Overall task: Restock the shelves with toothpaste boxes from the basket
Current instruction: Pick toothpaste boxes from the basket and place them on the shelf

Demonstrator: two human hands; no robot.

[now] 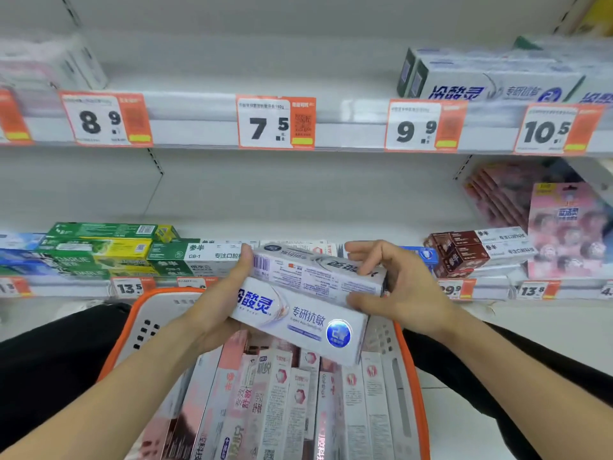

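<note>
An orange-rimmed basket (411,386) with grey perforated walls sits low in the view, between the person's dark-clad legs. It is packed with long toothpaste boxes (282,403), mostly pink and white, standing on end side by side.

Both forearms reach forward over the basket from the lower corners and meet above its far rim. The left hand (219,303) lies palm up under the left end of two white-and-lilac boxes, its thumb raised against the end of the upper one and its fingers curled beneath the lower one. The lower box (298,322) shows its printed front with a round blue emblem. The upper box (318,272) lies on top of it, barcode end to the left, print upside down. The right hand (394,287) clasps the right end of the pair, fingers laid over the upper box and thumb pressed against the lower box, so both hands are closed around the stack.

Behind the hands, the lower shelf (331,227) carries green, yellow and white boxes at left and dark red ones at right, with a row of white boxes just behind the held pair. The upper shelf (248,84) holds matching white-and-lilac boxes (491,81) at right. Orange price tags (275,122) line its front edge.
</note>
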